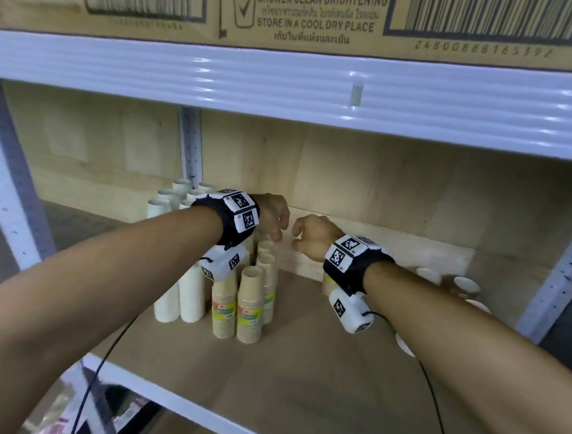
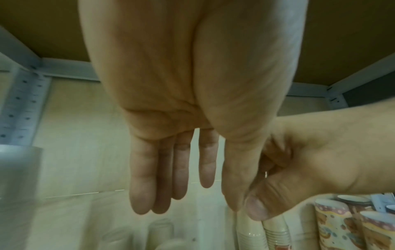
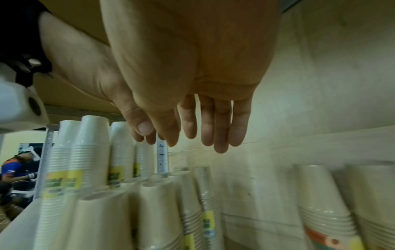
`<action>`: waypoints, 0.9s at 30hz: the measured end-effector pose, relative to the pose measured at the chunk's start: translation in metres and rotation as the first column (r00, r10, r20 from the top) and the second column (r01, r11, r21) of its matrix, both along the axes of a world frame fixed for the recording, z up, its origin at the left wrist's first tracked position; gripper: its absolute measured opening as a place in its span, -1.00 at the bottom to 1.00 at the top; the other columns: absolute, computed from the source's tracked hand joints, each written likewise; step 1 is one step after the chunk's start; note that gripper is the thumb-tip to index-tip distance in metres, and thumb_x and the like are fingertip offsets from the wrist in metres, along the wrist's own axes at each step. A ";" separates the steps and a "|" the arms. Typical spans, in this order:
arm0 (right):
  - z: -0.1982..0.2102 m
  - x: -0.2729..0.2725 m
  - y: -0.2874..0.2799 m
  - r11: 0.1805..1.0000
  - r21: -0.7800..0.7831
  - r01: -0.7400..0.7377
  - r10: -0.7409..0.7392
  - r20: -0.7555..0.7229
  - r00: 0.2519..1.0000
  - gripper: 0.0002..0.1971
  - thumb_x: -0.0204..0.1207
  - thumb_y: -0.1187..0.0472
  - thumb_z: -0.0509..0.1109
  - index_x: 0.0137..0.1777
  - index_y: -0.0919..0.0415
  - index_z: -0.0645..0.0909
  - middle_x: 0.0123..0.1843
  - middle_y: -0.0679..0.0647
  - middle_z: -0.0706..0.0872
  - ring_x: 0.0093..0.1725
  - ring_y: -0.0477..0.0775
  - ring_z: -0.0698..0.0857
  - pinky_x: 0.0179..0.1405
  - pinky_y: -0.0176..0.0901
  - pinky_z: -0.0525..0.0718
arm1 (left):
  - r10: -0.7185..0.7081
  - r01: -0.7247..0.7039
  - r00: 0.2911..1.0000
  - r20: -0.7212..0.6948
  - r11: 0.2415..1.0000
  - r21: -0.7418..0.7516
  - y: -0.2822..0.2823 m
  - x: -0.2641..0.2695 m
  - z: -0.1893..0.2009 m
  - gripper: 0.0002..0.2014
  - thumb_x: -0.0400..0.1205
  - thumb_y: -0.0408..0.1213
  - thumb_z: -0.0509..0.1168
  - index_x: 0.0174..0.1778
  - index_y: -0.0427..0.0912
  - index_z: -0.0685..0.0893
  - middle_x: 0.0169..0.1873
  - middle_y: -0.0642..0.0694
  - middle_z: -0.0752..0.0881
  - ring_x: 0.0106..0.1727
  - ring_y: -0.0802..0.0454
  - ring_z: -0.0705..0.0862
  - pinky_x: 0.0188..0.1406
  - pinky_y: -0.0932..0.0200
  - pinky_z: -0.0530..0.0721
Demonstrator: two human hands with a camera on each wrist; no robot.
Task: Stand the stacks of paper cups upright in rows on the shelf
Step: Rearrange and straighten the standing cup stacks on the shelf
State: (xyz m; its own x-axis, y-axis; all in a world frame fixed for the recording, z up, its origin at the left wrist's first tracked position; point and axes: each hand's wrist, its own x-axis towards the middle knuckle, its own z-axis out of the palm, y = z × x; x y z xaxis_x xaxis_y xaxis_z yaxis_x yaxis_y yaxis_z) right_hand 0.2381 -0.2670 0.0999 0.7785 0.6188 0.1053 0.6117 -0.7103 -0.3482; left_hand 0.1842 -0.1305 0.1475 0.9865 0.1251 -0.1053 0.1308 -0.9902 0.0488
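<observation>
Head cam: both forearms reach into a white metal shelf [image 1: 303,321] w/ a brown board deck. Left hand [image 1: 272,217] and right hand [image 1: 310,236] hang close together, holding nothing, fingers drooping, above ribbed kraft-brown cup stacks [image 1: 250,303] standing upright w/ green-yellow labels. Smooth white cup stacks [image 1: 182,297] stand at 9 o'clock of them, more at 10 o'clock near the back. Other cups at 3 o'clock are mostly hidden behind the right arm. A printed cardboard carton [image 1: 311,13] sits on the tier above.

Left wrist cam: palm up close, fingers [image 2: 181,169] straight and relaxed, empty; patterned cup stacks [image 2: 333,226] at 5 o'clock.

Right wrist cam: fingers [image 3: 222,128] straight, slightly spread, empty; blurred translucent-looking stacks below.
</observation>
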 end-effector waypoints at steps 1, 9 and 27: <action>0.000 -0.007 0.006 1.000 -0.003 -0.017 0.017 -0.006 1.000 -0.73 0.45 0.06 0.46 0.15 0.01 0.67 0.12 0.07 0.71 0.08 0.13 0.71 0.03 -0.12 0.67 | 0.000 0.000 1.000 -0.007 1.000 0.020 0.004 -0.007 0.000 -0.61 0.56 -0.23 0.46 0.32 -0.13 0.67 0.19 -0.06 0.58 -0.07 0.06 0.57 -0.38 0.31 0.50; -0.007 -0.061 0.052 0.988 -0.090 -0.128 0.125 -0.037 0.992 -0.64 0.44 -0.05 0.46 0.08 0.21 0.73 0.02 0.14 0.77 -0.01 0.17 0.76 -0.19 -0.17 0.65 | 0.075 -0.067 0.993 -0.095 0.994 0.090 0.032 -0.042 -0.022 -0.79 0.52 -0.33 0.45 0.05 -0.29 0.76 -0.01 -0.20 0.78 -0.17 -0.01 0.63 -0.32 0.24 0.56; -0.029 -0.078 0.062 0.970 -0.142 -0.199 0.196 -0.035 0.980 -0.70 0.38 0.24 0.56 -0.24 0.02 0.43 -0.13 0.11 0.60 0.07 0.21 0.69 -0.18 -0.15 0.50 | 0.092 -0.107 0.986 -0.142 0.990 -0.097 0.047 -0.067 -0.060 -0.65 0.53 -0.36 0.47 0.25 -0.28 0.73 0.11 -0.27 0.77 0.06 -0.24 0.79 -0.06 -0.02 0.78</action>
State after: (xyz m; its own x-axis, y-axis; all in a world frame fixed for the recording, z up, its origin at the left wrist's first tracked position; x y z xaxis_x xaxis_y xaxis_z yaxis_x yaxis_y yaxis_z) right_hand 0.1597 -0.2048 0.0707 0.6404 0.7680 -0.0112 0.7386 -0.6198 -0.2651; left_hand 0.1175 -0.0839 0.0875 0.9450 0.2033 -0.2561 0.2409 -0.9624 0.1251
